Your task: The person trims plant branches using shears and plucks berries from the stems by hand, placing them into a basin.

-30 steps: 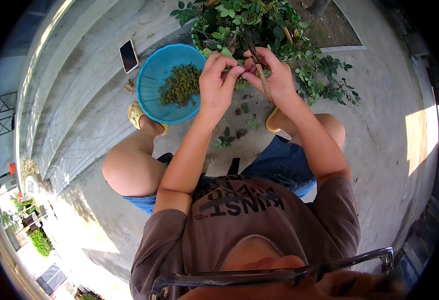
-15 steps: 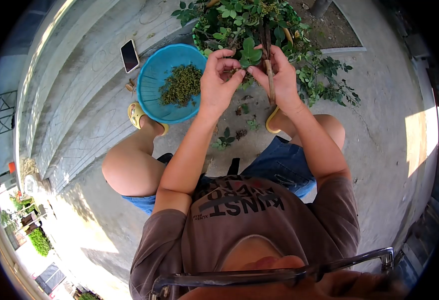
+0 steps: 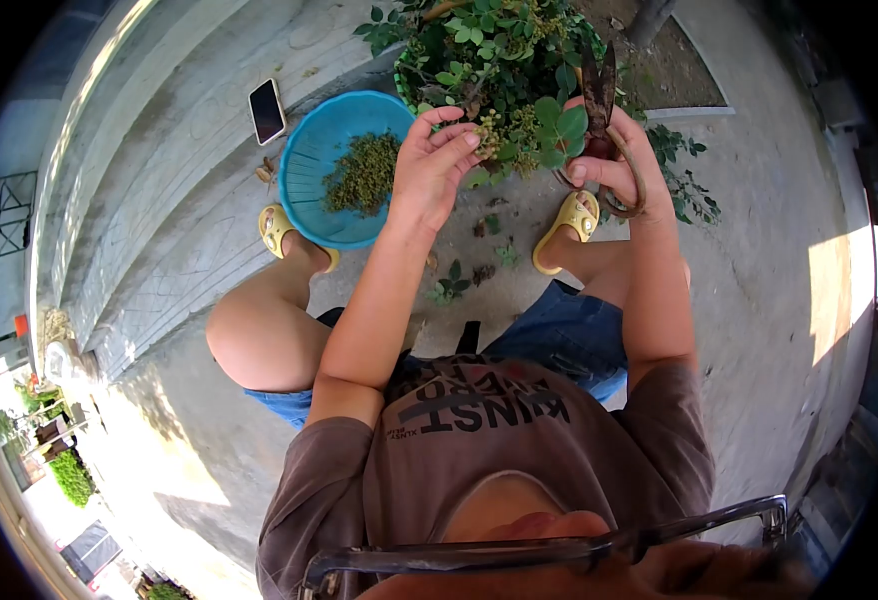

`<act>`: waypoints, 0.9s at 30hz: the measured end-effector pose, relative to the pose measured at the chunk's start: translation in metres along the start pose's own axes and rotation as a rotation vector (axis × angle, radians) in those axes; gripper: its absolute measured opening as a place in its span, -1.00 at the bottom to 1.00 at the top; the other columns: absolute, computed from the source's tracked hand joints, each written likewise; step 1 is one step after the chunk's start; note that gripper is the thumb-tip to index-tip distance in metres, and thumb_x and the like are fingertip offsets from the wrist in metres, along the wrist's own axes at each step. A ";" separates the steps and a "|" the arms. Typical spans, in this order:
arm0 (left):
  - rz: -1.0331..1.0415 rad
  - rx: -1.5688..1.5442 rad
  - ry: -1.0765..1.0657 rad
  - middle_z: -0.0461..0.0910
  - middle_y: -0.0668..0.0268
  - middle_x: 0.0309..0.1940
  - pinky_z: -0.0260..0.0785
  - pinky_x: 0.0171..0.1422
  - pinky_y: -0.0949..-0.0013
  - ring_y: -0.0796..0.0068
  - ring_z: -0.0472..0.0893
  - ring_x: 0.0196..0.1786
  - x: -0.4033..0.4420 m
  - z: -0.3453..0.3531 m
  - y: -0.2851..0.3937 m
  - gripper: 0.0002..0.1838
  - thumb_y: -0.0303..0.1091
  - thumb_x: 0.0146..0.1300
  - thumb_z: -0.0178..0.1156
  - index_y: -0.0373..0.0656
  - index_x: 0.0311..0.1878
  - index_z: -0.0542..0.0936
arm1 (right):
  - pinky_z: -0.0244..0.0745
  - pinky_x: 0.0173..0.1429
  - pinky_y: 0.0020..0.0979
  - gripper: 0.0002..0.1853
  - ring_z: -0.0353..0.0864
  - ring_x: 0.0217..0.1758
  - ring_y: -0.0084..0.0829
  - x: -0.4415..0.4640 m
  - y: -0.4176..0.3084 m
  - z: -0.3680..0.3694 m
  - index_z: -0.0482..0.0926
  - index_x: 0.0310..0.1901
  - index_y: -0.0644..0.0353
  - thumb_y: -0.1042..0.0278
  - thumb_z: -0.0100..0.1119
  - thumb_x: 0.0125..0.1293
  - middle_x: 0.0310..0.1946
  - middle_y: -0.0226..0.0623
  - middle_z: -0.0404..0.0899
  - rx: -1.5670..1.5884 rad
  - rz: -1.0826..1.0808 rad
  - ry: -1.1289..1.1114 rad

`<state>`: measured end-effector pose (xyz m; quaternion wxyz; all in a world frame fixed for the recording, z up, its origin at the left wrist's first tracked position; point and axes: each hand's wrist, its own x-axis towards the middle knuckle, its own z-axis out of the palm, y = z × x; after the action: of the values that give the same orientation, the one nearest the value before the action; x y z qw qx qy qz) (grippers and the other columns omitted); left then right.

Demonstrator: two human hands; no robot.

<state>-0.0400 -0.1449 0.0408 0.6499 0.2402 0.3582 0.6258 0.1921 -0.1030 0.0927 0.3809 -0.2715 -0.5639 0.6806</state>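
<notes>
At upper centre, I observe my left hand (image 3: 441,162) pinching a berry cluster (image 3: 489,132); my right hand (image 3: 614,165), apart from it, grips rusty scissors (image 3: 599,95).

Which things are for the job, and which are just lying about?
For the job, I think:
scissors, in the right hand
sprig, at the left hand's fingertips
leafy branches
blue bowl
green berries, in the bowl

Just lying about, it seems:
phone, beside the bowl
loose leaves, on the ground
</notes>
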 end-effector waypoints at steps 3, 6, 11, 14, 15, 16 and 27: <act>0.006 -0.016 -0.004 0.59 0.25 -0.16 0.49 0.00 0.33 0.44 0.59 -0.10 0.000 0.000 0.000 -0.68 -0.62 0.23 0.16 -0.16 0.03 0.43 | 0.36 -0.44 -0.60 -0.39 0.48 -0.47 -0.63 -0.001 0.005 -0.010 0.45 0.06 0.25 0.43 0.51 -0.06 -0.41 -0.38 0.56 0.017 -0.007 -0.165; 0.003 -0.021 -0.001 0.59 0.24 -0.15 0.48 0.02 0.31 0.43 0.59 -0.09 -0.001 0.000 -0.001 -0.69 -0.62 0.23 0.16 -0.16 0.02 0.43 | 0.40 -0.40 -0.59 -0.45 0.50 -0.44 -0.62 0.005 0.006 0.001 0.46 0.06 0.25 0.48 0.46 0.00 -0.40 -0.40 0.56 0.072 -0.030 -0.141; -0.030 -0.077 -0.016 0.58 0.23 -0.14 0.48 0.04 0.28 0.41 0.58 -0.08 -0.003 0.005 -0.001 -0.73 -0.60 0.24 0.15 -0.16 -0.01 0.44 | 0.46 -0.22 -0.58 -0.55 0.53 -0.30 -0.64 0.018 0.021 0.028 0.45 0.07 0.20 0.58 0.34 0.13 -0.31 -0.41 0.58 0.018 -0.112 0.192; -0.081 -0.149 0.004 0.58 0.23 -0.18 0.52 0.00 0.27 0.41 0.59 -0.15 -0.004 0.008 0.000 -0.71 -0.62 0.22 0.16 -0.17 -0.01 0.43 | 0.47 -0.14 -0.60 -0.54 0.54 -0.25 -0.65 0.020 0.029 0.035 0.41 0.09 0.20 0.59 0.32 0.15 -0.28 -0.39 0.59 -0.025 -0.120 0.227; -0.079 -0.151 -0.013 0.58 0.24 -0.18 0.52 -0.01 0.28 0.42 0.59 -0.16 -0.004 0.008 -0.001 -0.73 -0.62 0.22 0.16 -0.18 -0.03 0.44 | 0.46 -0.16 -0.58 -0.54 0.55 -0.26 -0.63 0.021 0.031 0.039 0.42 0.08 0.20 0.58 0.33 0.14 -0.29 -0.38 0.60 -0.033 -0.150 0.250; -0.078 -0.153 -0.029 0.58 0.25 -0.17 0.52 -0.02 0.30 0.44 0.59 -0.16 -0.005 0.009 -0.002 -0.75 -0.62 0.22 0.16 -0.19 -0.05 0.45 | 0.46 -0.17 -0.56 -0.54 0.55 -0.27 -0.61 0.022 0.033 0.042 0.43 0.08 0.21 0.58 0.34 0.13 -0.30 -0.37 0.60 -0.041 -0.180 0.272; 0.166 0.439 -0.087 0.58 0.42 -0.30 0.40 -0.12 0.54 0.66 0.53 -0.24 -0.012 0.013 -0.005 -0.85 -0.58 0.21 0.22 -0.23 -0.15 0.58 | 0.50 -0.09 -0.55 -0.49 0.56 -0.23 -0.60 0.023 0.047 0.041 0.41 0.11 0.21 0.57 0.36 0.11 -0.28 -0.36 0.60 -0.224 -0.216 0.279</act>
<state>-0.0260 -0.1552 0.0469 0.5433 0.4311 0.4363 0.5732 0.1363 -0.1106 0.0573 0.4936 -0.3418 -0.6037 0.5245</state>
